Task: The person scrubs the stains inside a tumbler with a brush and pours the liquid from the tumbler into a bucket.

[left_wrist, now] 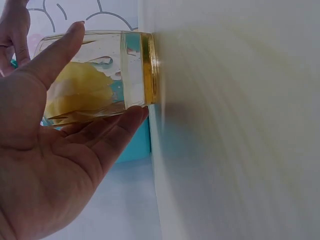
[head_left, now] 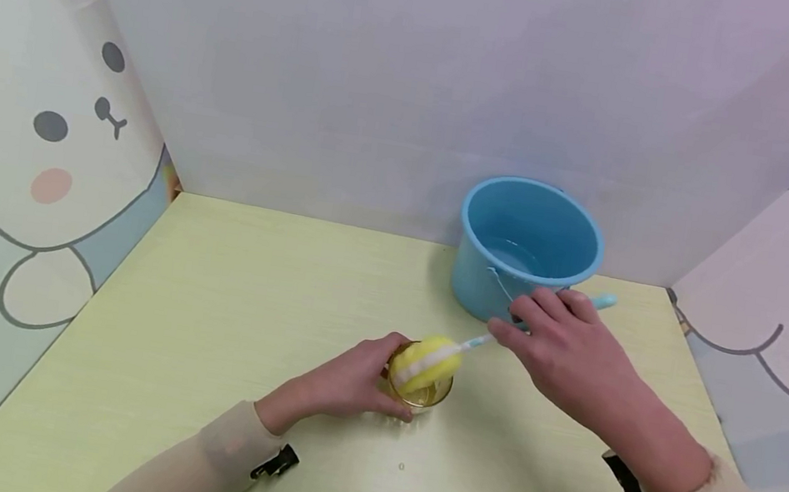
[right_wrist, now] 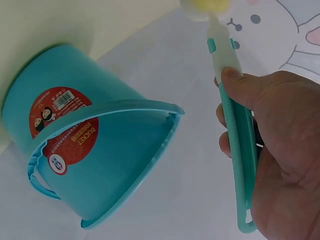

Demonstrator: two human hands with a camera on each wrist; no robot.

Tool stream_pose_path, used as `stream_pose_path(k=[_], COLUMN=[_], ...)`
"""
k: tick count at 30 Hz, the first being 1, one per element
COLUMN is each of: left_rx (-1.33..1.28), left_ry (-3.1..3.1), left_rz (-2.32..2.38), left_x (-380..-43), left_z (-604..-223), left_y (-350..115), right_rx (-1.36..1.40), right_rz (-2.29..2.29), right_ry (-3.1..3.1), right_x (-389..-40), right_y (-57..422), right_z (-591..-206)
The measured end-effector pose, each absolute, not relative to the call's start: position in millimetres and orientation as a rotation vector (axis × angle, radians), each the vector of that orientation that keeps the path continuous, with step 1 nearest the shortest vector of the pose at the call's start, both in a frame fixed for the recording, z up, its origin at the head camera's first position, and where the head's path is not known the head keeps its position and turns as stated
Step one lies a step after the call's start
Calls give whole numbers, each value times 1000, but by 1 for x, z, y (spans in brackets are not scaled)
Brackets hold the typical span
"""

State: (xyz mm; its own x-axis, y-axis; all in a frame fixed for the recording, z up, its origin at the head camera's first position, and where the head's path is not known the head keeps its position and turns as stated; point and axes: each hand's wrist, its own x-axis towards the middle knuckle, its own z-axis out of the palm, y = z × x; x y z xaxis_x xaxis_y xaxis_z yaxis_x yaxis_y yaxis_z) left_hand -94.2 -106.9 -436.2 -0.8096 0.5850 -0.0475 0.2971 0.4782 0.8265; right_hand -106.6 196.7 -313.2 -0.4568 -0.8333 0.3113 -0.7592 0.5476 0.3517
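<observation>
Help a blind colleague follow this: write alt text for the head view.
A person's right hand holds a brush with its yellow-and-white sponge head at the mouth of a glass gripped by the left hand. A blue bucket stands behind.

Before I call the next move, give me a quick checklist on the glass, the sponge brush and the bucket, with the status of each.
1. Glass standing upright, base on the table: ok.
2. Left hand holding the glass: ok, gripping it around the side.
3. Right hand gripping the brush handle: ok.
4. Sponge head in the glass: ok, its yellow shows through the glass wall in the left wrist view.
5. Bucket upright and apart from the glass: ok, it stands farther back on the table.
6. Water in the bucket: cannot tell.
</observation>
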Motion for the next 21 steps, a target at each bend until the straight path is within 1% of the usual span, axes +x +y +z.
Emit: stream_pose_path(k=[7, 21], left_rx=[749, 752], left_ry=[2407, 2428], left_rz=[1252, 1227], left_x=[-94, -94], left_z=[-435, -437], left_y=[-107, -107], right_rx=[1274, 1268], right_rz=[-205, -152], right_ry=[-2386, -2393], right_x=[-108, -110], right_y=[208, 226], right_z=[-317, -314])
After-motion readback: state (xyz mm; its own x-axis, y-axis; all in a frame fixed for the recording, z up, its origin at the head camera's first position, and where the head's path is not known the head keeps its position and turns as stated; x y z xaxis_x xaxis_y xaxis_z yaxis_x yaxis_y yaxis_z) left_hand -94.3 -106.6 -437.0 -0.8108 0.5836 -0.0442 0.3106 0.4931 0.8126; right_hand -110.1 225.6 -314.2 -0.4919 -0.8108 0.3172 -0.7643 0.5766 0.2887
